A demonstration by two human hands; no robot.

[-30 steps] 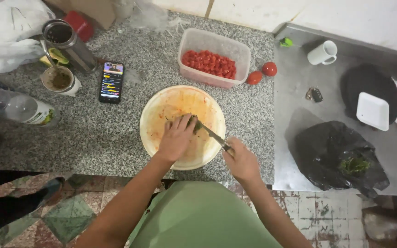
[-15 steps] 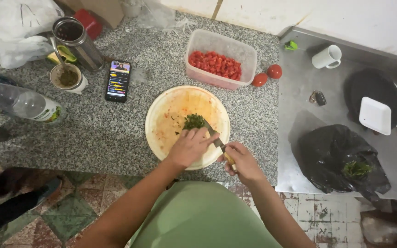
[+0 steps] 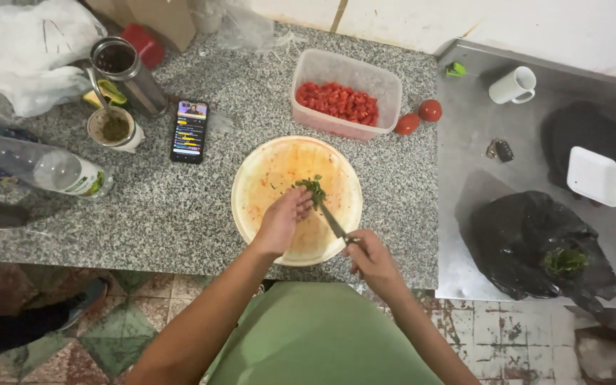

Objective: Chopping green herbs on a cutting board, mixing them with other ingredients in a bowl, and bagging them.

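Note:
A round pale cutting board [image 3: 272, 167], stained orange, lies on the granite counter in front of me. A small bunch of green herbs [image 3: 312, 188] sits near its middle. My left hand [image 3: 284, 217] rests on the board with its fingertips pinching the herbs. My right hand [image 3: 370, 258] grips the handle of a knife [image 3: 333, 222] at the board's near right edge. The blade points up and left toward the herbs.
Behind the board are a clear tub of chopped tomato [image 3: 340, 101], two whole tomatoes [image 3: 418, 117] and a phone [image 3: 190, 130]. At left are a plastic bottle [image 3: 44, 167], metal cup [image 3: 128, 65] and small cup [image 3: 112, 128]. At right, a steel surface holds a mug [image 3: 513, 86], keys [image 3: 500, 149] and black bag [image 3: 540, 246].
My left hand has gathered the green herbs into view near the board's middle, and the knife blade now lies against them. The view has shifted slightly.

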